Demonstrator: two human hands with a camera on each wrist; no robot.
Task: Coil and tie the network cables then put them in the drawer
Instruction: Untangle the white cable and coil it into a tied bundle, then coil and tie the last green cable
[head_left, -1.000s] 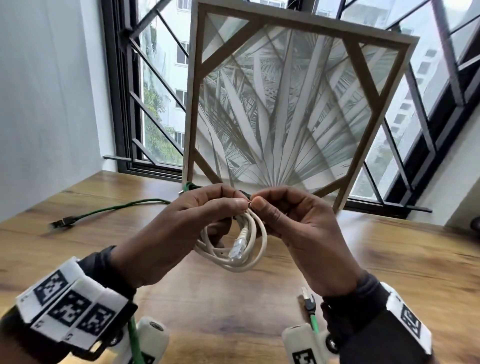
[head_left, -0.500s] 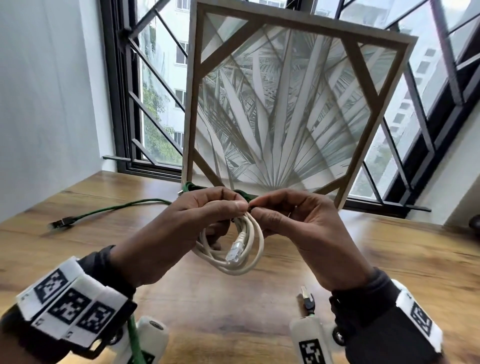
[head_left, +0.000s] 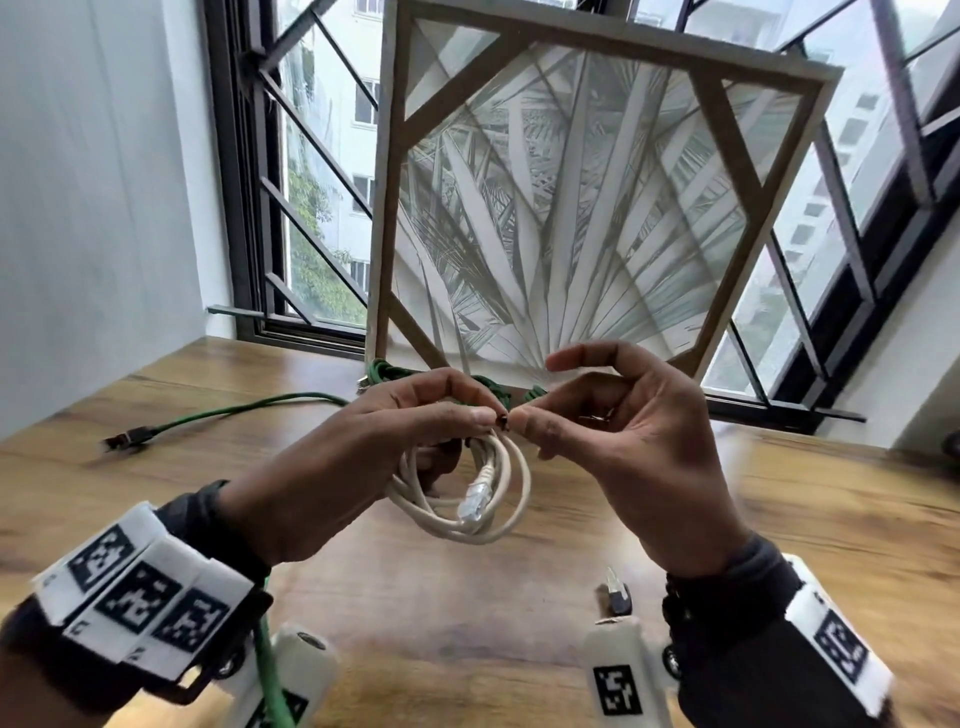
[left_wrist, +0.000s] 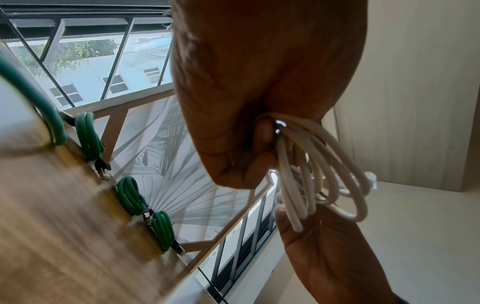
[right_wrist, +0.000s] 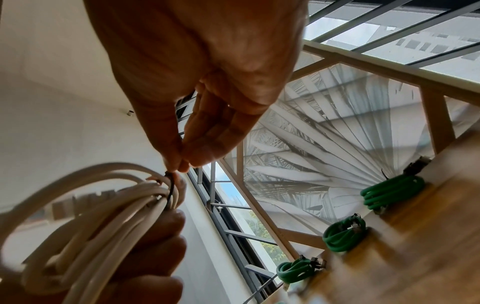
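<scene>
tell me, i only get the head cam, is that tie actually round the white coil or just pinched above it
Observer: Right wrist view: the dark tie runs round the bunched strands of the white cable; the right hand pinches its upper end.
Operator: how many green coils behind the hands
Observer: Three coiled green cables, in a row at the foot of the framed panel.
Operator: left grip ok
Observer: Left wrist view: the left hand has its fingers curled round the coil's top.

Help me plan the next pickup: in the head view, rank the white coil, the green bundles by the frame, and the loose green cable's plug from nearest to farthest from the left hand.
1. White coil, held in the left hand.
2. Green bundles, just behind, at the frame's foot.
3. Plug, far left on the table.
</scene>
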